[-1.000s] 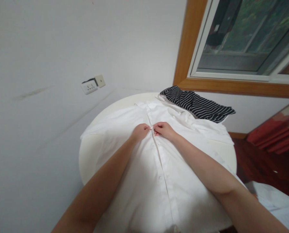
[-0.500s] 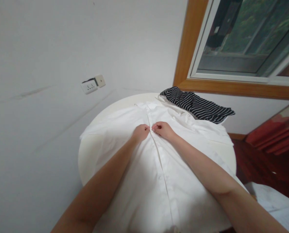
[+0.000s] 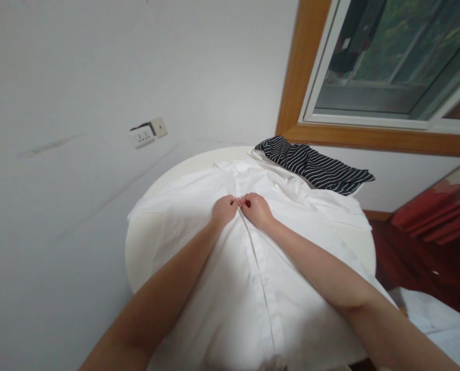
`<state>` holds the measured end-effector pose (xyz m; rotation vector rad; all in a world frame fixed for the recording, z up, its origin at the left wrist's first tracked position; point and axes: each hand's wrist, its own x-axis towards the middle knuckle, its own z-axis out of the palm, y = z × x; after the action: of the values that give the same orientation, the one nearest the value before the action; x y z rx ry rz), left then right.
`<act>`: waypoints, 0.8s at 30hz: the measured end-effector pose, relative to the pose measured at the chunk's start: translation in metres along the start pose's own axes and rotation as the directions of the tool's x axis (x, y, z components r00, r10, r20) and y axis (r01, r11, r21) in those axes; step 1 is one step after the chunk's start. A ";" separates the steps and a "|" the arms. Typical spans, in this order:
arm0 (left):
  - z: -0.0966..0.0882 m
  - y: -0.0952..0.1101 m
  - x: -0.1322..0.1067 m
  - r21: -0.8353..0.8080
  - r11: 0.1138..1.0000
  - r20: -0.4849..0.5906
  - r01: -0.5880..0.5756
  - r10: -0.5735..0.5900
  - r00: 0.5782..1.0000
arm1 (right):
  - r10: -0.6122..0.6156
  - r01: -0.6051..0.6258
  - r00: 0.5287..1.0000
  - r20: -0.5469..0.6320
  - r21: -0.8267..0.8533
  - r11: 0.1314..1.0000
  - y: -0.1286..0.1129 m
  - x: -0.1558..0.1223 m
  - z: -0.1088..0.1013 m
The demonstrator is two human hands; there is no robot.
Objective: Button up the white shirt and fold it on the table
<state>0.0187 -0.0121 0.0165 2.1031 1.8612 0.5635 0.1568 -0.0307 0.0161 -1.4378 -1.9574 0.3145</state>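
A white button-up shirt (image 3: 222,288) lies spread out over a round white table, its collar at the far side and its front opening running toward me. My left hand (image 3: 225,210) pinches the left edge of the opening, below the collar. Against it, my right hand (image 3: 256,210) pinches the right edge, thumb and fingertips pressed together. The fingertips of both hands meet at the placket, hiding any button between them. Below the hands the two front edges lie side by side, slightly apart, with small buttons showing.
The round table (image 3: 137,257) stands against a white wall with a socket (image 3: 141,137). A black-and-white striped cloth (image 3: 314,166) lies at its far right edge. Beyond is a wood-framed window (image 3: 291,103). White fabric (image 3: 430,314) is at the lower right, near a red curtain (image 3: 438,216).
My right hand has shifted slightly left, so its fingertips now touch those of my left hand at the placket. The shirt lies as before.
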 end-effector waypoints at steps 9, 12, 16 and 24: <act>-0.002 -0.003 0.004 -0.070 0.997 0.026 -0.037 0.039 0.999 | 0.027 -0.130 0.974 0.223 0.464 0.876 0.027 0.007 -0.002; -0.002 -0.005 0.004 -0.112 0.993 0.012 -0.048 0.050 0.999 | 0.003 -0.074 0.975 0.223 0.312 0.947 0.023 0.008 -0.004; 0.000 -0.006 0.004 -0.150 0.988 0.003 -0.039 0.040 0.999 | -0.075 0.099 0.979 0.191 -0.120 0.988 0.004 0.004 -0.008; 0.002 -0.009 0.009 -0.217 0.976 -0.001 -0.030 0.031 1.000 | -0.034 0.075 0.983 0.180 -0.227 0.971 -0.002 0.004 -0.005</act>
<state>0.0125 -0.0014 0.0111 1.9913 1.6840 0.7352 0.1579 -0.0286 0.0219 -1.5428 -2.2334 0.1960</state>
